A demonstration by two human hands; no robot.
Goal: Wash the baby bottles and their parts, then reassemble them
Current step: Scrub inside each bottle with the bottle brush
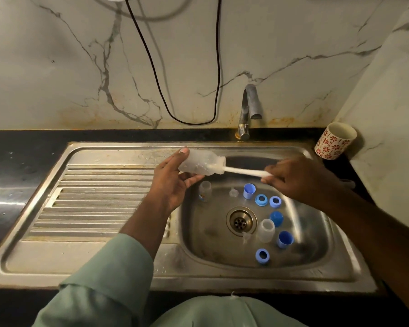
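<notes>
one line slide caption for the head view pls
Left hand holds clear plastic bottle over steel sink; right hand works white brush handle inside.

A clear, soapy baby bottle (200, 164) lies nearly horizontal above the sink basin, a white brush handle (244, 171) poking from its mouth at 3 o'clock. Below, two small clear bottles (205, 190) stand among blue caps (249, 191) and rings (261, 200) around the drain.

The left hand (172, 178) is raised with fingers curled in a grip; the right hand (298, 178) is closed in a fist, both forearms reach forward.
</notes>
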